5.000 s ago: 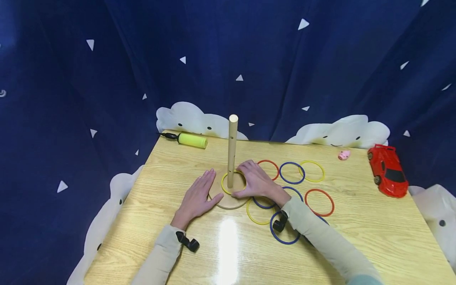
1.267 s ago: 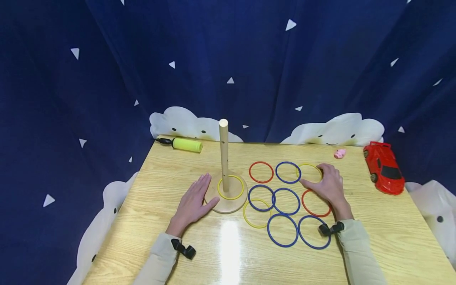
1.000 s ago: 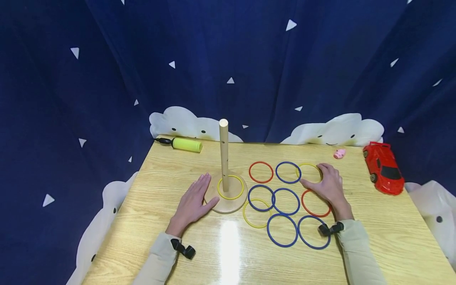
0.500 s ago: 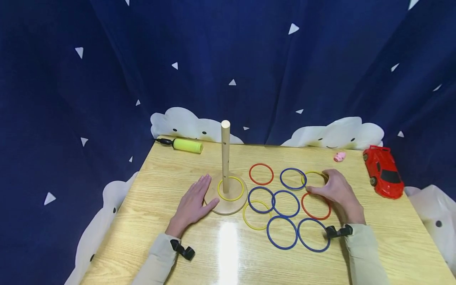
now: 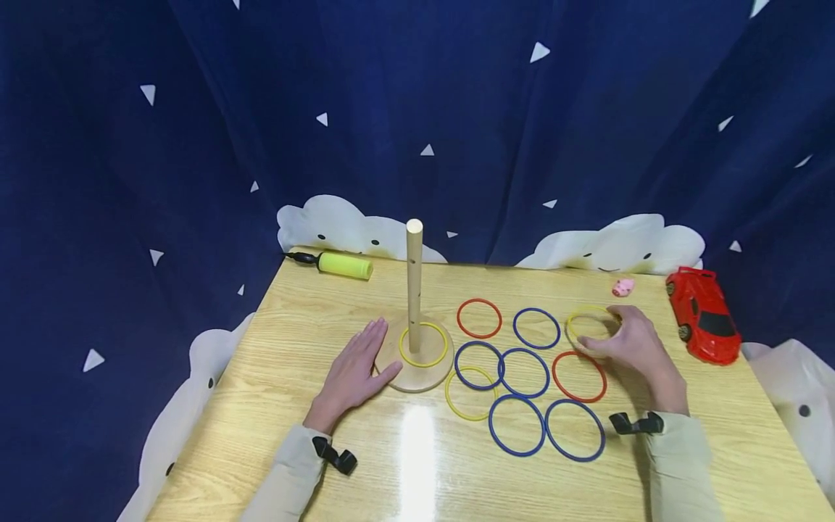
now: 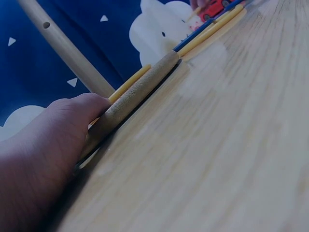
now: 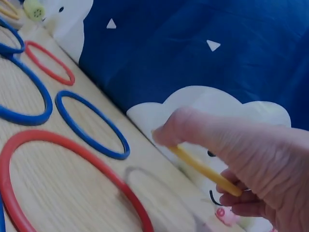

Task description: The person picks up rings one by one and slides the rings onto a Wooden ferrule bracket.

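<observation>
My right hand (image 5: pixel 636 344) pinches a yellow ring (image 5: pixel 580 313) between thumb and fingers. In the right wrist view this yellow ring (image 7: pixel 205 170) is raised off the table, its shadow below. On the left, my left hand (image 5: pixel 352 373) lies with straight fingers at the edge of the round wooden base (image 5: pixel 391 362); in the left wrist view its thumb (image 6: pixel 91 106) rests on the base's rim (image 6: pixel 140 92). A wooden post (image 5: pixel 414 283) stands upright on the base. Around the post's foot lies another yellow ring (image 5: pixel 446 346).
Several blue rings, among them one at the back (image 5: pixel 536 310), lie on the table with a red ring (image 5: pixel 479 300), a second red ring (image 5: pixel 579 354) and a yellow ring (image 5: pixel 450 399). A yellow-green hand pump (image 5: pixel 346 265), pink pig (image 5: pixel 622 287) and red toy car (image 5: pixel 704 315) stand farther back.
The right hand left the yellow ring around the post, moved right and took another yellow ring, now drawn off the table from by the blue ring, which shifted slightly right. The left hand stayed at the base.
</observation>
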Tool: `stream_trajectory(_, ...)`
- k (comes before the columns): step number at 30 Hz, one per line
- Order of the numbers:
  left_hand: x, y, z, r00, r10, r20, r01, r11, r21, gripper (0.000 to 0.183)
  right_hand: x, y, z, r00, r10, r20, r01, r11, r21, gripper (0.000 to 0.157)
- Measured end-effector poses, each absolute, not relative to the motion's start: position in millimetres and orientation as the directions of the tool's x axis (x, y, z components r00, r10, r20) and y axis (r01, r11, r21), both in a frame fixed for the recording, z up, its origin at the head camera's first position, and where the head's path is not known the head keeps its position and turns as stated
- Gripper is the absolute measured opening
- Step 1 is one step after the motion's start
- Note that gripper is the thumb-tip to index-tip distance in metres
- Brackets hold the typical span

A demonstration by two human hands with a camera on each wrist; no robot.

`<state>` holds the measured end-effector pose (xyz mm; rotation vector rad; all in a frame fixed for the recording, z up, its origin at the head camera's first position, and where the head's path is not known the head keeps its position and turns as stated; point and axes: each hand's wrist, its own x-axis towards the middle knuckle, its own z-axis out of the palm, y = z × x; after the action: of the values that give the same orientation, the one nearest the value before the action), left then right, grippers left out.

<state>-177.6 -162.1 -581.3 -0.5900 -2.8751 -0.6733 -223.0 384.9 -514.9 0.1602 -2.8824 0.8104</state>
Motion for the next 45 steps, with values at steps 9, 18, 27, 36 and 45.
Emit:
stream_trajectory(9,-179,-163,-582,-0.915,0.345,0.211,0.403,0.826,0.395,0.091,-223,362,-495,-0.965,-0.086,0.248,-0.219,0.784,-0.580,0.091)
stream_trajectory(18,-179,-163,-581,-0.921,0.347,0.176,0.389,0.829,0.403,0.091,-219,334,-487,-0.942,-0.133,0.308,-0.299,0.747,-0.594,0.088)
stream_trajectory(27,-180,-162,-580,-0.912,0.358,0.197,0.409,0.819,0.402,0.091,-210,306,-471,-0.895,-0.213,0.391,-0.413,0.727,-0.549,0.086)
stream_trajectory(36,-179,-161,-580,-0.912,0.358,0.202,0.410,0.818,0.404,0.091,-205,263,-453,-0.855,-0.305,0.419,-0.512,0.619,-0.595,0.082)
stream_trajectory(45,-178,-161,-578,-0.906,0.359,0.223,0.421,0.813,0.402,0.091,-213,222,-406,-0.743,-0.394,0.541,-0.667,0.512,-0.541,0.087)
